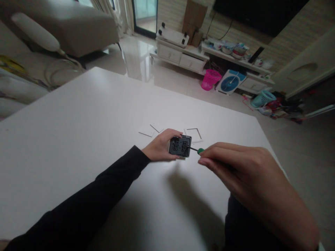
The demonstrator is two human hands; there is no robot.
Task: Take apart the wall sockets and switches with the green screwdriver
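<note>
My left hand [163, 145] grips a black square wall socket [180, 146] by its edges, thumb on the near side and fingers on the far side. Slots and small recesses show on the socket's upward face. A screwdriver [193, 149] with a green handle is pinched in my right hand [235, 164], and its dark shaft points left with the tip at the socket's right half. Whether the tip sits in a screw is too small to tell. Beyond the socket lies a white square frame [194, 135]. Two thin white pieces [154, 129] lie past my left hand.
The white table [78, 115] spreads around my hands, its far edge beyond the loose pieces. Across the floor stand a TV cabinet [180, 57], a pink basket [210, 79], a blue-and-white fan [229, 83] and a light blue basket [263, 98]. A sofa [86, 31] is at the upper left.
</note>
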